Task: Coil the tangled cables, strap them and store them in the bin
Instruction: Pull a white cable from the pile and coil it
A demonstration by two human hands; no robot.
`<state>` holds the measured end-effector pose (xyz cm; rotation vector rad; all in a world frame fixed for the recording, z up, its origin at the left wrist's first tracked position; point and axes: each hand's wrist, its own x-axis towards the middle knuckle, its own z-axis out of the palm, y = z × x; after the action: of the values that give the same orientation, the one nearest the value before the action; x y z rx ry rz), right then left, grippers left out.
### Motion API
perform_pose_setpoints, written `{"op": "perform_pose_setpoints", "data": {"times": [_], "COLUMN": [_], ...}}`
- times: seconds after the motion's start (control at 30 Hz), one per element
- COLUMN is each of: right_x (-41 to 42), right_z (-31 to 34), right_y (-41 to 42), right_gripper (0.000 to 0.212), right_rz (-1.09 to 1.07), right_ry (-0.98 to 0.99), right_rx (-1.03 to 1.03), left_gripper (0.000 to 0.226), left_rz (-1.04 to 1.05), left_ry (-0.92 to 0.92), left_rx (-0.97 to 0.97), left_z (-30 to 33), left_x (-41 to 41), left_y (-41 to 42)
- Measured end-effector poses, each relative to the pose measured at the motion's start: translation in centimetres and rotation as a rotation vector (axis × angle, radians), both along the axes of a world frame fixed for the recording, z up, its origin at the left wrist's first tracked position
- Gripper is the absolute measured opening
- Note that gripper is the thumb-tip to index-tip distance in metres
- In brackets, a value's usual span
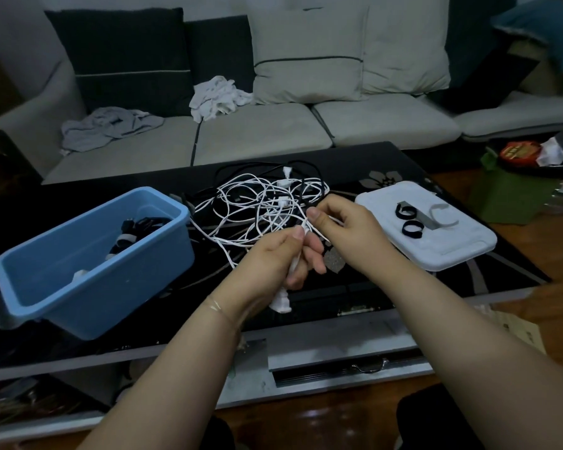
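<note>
Now | both hands' grip pinching thin white cable (257, 219) | L hand (273, 261) | R hand (345, 228)

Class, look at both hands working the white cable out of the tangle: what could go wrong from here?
1. The left hand and right hand grip one white cable whose far end runs into the tangled pile of white and black cables; pulling may tighten knots.
2. The dragged pile could nudge the blue plastic bin.
</note>
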<state>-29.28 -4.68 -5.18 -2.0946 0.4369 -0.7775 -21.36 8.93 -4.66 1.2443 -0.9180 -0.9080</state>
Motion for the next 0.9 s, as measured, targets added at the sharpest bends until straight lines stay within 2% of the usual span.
{"op": "perform_pose_setpoints", "data": {"times": [0.07, 0.2, 0.3, 0.37, 0.47, 0.6, 0.67, 0.8, 0.9], "right_x": [0.3, 0.8, 1.2, 1.4, 1.4, 0.9, 0.6, 0.2, -0.2], "right_z": [-0.2, -0.5, -0.9, -1.3, -1.5, -1.8, -1.9, -0.8, -0.4], "right_y": [0.0, 0.3, 1.0, 1.7, 2.6, 4.0, 5.1, 6.1, 5.7], "right_gripper": [0.033, 0.026, 0.037, 0.031, 0.037, 0.031, 0.028, 0.021, 0.02], "right_rz": [-0.007, -0.053, -0.053, -0.003, 0.061, 0.168, 0.224, 0.228, 0.209], "right_ry": [0.01, 0.063, 0.071, 0.091, 0.186, 0.452, 0.518, 0.487, 0.443], "right_rx": [0.009, -0.019, 0.006, 0.029, 0.015, -0.254, -0.374, -0.53, -0.609], "left_gripper": [0.04, 0.041, 0.043, 0.045, 0.041, 0.034, 0.033, 0.03, 0.028], "left_rz": [0.099, 0.207, 0.198, 0.158, 0.137, 0.17, 0.195, 0.251, 0.31], "left_ry": [0.086, 0.113, 0.161, 0.194, 0.215, 0.274, 0.296, 0.243, 0.113], "left_rx": [-0.016, -0.07, -0.118, -0.127, -0.142, -0.198, -0.226, -0.239, -0.173], "left_z": [0.1, 0.3, 0.7, 0.8, 0.8, 1.5, 1.8, 1.5, 1.2], "left_x": [-0.1, 0.1, 0.4, 0.5, 0.8, 1.4, 1.9, 3.2, 3.4], "left_y": [-0.3, -0.5, -0.2, 0.1, 0.5, 1.0, 1.3, 1.5, 1.3]}}
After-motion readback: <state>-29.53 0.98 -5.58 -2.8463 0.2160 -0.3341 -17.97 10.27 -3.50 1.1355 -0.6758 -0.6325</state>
